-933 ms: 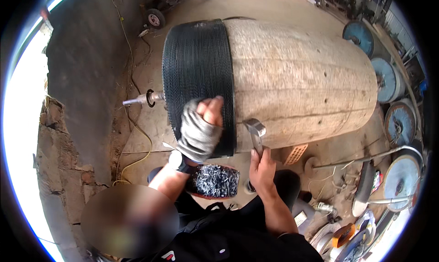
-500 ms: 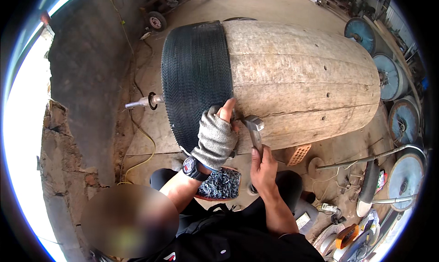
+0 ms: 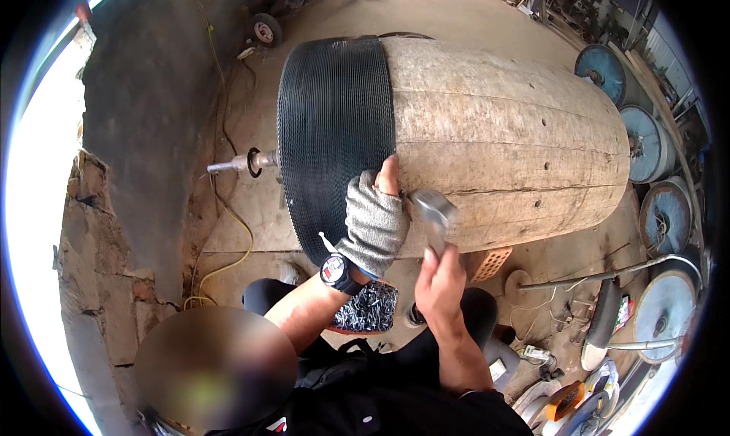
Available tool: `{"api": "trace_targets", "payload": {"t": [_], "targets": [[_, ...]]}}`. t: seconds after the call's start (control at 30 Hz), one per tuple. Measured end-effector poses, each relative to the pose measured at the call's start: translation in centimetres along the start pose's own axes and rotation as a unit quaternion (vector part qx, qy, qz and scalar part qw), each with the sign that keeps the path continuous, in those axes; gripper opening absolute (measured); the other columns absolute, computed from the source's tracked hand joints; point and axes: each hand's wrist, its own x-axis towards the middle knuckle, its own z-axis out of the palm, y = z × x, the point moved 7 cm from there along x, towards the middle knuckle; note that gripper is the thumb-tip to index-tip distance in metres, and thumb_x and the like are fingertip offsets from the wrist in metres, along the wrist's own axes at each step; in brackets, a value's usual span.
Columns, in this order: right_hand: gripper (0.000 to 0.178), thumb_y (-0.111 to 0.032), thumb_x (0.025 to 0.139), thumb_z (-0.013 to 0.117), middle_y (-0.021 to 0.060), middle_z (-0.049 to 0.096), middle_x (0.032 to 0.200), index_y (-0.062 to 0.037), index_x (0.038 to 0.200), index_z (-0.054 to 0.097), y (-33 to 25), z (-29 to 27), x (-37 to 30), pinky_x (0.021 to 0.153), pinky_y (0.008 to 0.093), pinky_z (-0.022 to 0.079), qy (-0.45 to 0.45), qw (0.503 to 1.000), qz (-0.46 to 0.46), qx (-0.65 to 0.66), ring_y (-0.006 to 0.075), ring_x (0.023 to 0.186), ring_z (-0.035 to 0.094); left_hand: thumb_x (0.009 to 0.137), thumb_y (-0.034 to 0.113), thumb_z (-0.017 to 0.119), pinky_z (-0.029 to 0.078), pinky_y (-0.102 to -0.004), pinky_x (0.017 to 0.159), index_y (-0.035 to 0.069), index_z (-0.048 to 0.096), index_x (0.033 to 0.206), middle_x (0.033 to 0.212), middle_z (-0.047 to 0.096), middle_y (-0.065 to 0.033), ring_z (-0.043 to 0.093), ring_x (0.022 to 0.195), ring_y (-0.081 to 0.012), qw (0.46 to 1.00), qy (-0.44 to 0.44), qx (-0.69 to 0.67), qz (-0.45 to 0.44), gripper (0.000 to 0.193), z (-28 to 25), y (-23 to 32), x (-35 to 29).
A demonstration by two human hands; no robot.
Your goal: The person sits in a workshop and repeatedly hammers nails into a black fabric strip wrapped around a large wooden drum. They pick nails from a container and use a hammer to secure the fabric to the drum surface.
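A large barrel-shaped wooden drum (image 3: 509,124) lies on its side in front of me. Rows of black toothed strip (image 3: 334,101) wrap its left part. My left hand (image 3: 376,219), in a grey fingerless glove, rests at the right edge of the strip with its fingers closed. Whatever they pinch is hidden. Just right of those fingers, my right hand (image 3: 441,284) grips a hammer (image 3: 435,208), its metal head slightly blurred over the bare wood. Below my left wrist, between my knees, sits a reddish container (image 3: 357,331) full of small metal pieces that look like nails.
A metal shaft (image 3: 262,160) sticks out of the drum's left end. A perforated orange brick (image 3: 490,263) stands beneath its near side. Several blue-ended rollers (image 3: 660,217) line the right. A yellow cable (image 3: 247,238) runs along the floor by the wall at left.
The hammer head has moved slightly right, away from my left fingers, and is now blurred. My left hand has shifted a little right and up in the view, still by the strip's edge.
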Motion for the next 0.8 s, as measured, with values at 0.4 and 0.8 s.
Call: {"api": "trace_targets", "payload": {"t": [0.4,0.8], "targets": [[0.021,-0.02,0.105,0.056,0.0202,0.061,0.07,0.0008,0.103,0.056,2.2,1.1,-0.2,0.053,0.0413,0.05,-0.039,0.998,0.022,0.037,0.0375,0.058,0.062,0.098,0.017,0.054,0.048,-0.0371,0.053,0.001,0.065,0.104,0.076,0.063,-0.0116,0.06,0.064,-0.0253,0.916,-0.3,0.17,0.205,0.021,1.9,-0.3,-20.7],[0.031,-0.028,0.109,0.052,0.0086,0.061,0.07,0.0015,0.104,0.057,-0.1,-0.1,-1.7,0.049,0.032,0.043,0.023,0.965,0.028,0.258,0.0205,0.054,0.057,0.099,0.016,0.046,0.039,-0.0271,0.039,0.013,0.059,0.058,0.054,0.055,-0.0021,0.049,0.042,-0.0126,0.715,0.085,0.662,0.208,0.042,2.4,1.7,-22.6]]}}
